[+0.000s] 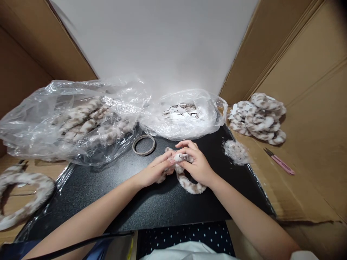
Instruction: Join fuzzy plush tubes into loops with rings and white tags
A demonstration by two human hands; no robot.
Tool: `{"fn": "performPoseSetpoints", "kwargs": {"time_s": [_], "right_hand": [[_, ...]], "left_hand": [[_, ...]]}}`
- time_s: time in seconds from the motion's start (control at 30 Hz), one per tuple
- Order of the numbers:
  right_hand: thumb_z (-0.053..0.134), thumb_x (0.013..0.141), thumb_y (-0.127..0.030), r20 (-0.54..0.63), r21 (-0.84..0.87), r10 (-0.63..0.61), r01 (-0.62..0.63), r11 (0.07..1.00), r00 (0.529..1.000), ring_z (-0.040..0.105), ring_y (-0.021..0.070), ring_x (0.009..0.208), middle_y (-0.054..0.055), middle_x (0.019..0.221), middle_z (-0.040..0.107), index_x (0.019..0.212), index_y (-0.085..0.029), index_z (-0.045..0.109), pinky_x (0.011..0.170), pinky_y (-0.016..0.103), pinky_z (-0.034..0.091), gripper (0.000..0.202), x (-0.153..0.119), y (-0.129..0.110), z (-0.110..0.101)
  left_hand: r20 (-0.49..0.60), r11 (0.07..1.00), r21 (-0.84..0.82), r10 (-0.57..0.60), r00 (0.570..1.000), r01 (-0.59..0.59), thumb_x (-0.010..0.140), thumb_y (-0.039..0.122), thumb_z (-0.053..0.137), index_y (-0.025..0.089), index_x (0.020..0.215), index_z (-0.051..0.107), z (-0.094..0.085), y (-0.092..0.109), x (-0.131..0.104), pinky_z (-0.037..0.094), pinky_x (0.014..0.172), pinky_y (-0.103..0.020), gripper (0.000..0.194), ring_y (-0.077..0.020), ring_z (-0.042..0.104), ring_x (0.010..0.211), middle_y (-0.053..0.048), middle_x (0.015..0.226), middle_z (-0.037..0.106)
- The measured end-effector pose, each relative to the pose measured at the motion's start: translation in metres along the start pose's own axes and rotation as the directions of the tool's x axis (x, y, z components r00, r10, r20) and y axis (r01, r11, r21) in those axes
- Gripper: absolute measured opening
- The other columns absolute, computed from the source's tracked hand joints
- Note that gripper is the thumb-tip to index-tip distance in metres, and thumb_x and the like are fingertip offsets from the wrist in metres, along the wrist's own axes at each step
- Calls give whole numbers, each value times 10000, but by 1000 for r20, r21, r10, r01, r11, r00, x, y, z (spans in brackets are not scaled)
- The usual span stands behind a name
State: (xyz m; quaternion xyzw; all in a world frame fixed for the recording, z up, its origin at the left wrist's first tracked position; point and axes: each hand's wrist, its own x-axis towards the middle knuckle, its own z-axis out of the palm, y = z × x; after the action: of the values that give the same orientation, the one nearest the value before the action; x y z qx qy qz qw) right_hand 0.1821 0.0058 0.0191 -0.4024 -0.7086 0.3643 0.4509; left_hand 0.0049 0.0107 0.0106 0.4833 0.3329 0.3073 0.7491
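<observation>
Between my hands, over the black table (pixel 151 206), is a fluffy white ring with brown spots (pixel 191 186), looped and bunched at its upper part. My left hand (pixel 159 168) pinches the bunched plush from the left, thumb and forefinger together. From the right, my right hand (pixel 197 164) grips the same piece, its fingers curled over the top. The fingertips meet at a small white tuft with a dark spot, and my fingers partly cover the plush there. The lower loop of the ring rests on the table.
Behind stand a clear bag of fluffy pieces (pixel 86 122) and a bag of tags (pixel 184 112). A tape ring (pixel 143 145) lies left of my hands. At right are a plush pile (pixel 260 119), loose fluff (pixel 236 152) and pink-handled snips (pixel 282 164). Another fluffy ring (pixel 40 187) lies left.
</observation>
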Motion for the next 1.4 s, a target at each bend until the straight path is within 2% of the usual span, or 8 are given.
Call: {"fn": "performPoseSetpoints", "kwargs": {"time_s": [0.1,0.2,0.37,0.5,0.6,0.8,1.2,1.4], "right_hand": [[663,797,-164,-130,128,24,-7,992,991,585,184,915,26,915,599,842,-253,747,852,351,481,130,1,2,0],[655,788,-166,-172,186,5,27,982,985,590,154,801,11,840,605,845,-266,763,715,284,495,159,0,2,1],[647,764,-139,-126,115,-103,118,986,987,614,169,828,23,864,643,894,-255,757,752,308,495,206,-1,-5,-5],[635,819,-246,-51,93,-179,183,979,983,629,202,880,50,909,662,985,-242,746,804,358,499,199,-2,-8,-8],[651,838,-250,-78,69,-124,129,989,989,646,187,827,40,850,698,901,-251,762,770,338,506,128,-1,-5,-5],[772,728,-218,-159,16,111,-109,994,981,676,183,700,36,754,735,808,-195,747,691,306,519,87,-2,-1,1],[619,859,-186,-189,-259,-137,85,962,972,629,238,974,81,976,649,923,-222,661,856,418,515,85,-9,5,12],[513,921,-231,-103,-198,-81,60,978,991,570,242,1041,90,1055,611,1000,-227,586,900,414,468,107,-10,2,17]], "left_hand": [[2,1000,-7,-2,1000,2,818,429,649,190,1041,578,1,2,-1,287,507,-194,334,-84,338,565,44,667,403],[-3,1000,-29,-2,1000,2,806,446,673,195,1019,591,3,3,-2,289,504,-190,339,-83,365,573,32,681,447],[-43,993,-117,22,999,-27,776,414,714,179,951,604,4,8,-1,316,532,-194,313,-79,405,587,13,716,513],[-89,990,-131,46,995,-58,781,387,714,166,956,611,4,11,-1,332,547,-190,300,-78,413,599,4,728,535],[-109,990,-114,67,992,-80,783,385,708,170,971,615,2,9,-1,349,559,-193,300,-82,425,607,1,739,548],[-139,989,-104,94,986,-109,794,375,689,184,1002,622,-2,5,0,380,575,-199,291,-98,462,627,7,716,552],[-158,977,-62,194,968,-206,815,364,704,240,1090,628,-3,10,-4,473,825,-230,311,-145,589,915,-25,1019,658],[-145,977,-63,195,970,-206,795,415,724,220,972,600,-4,15,-7,489,816,-256,292,-160,600,930,-34,1010,645]]}}
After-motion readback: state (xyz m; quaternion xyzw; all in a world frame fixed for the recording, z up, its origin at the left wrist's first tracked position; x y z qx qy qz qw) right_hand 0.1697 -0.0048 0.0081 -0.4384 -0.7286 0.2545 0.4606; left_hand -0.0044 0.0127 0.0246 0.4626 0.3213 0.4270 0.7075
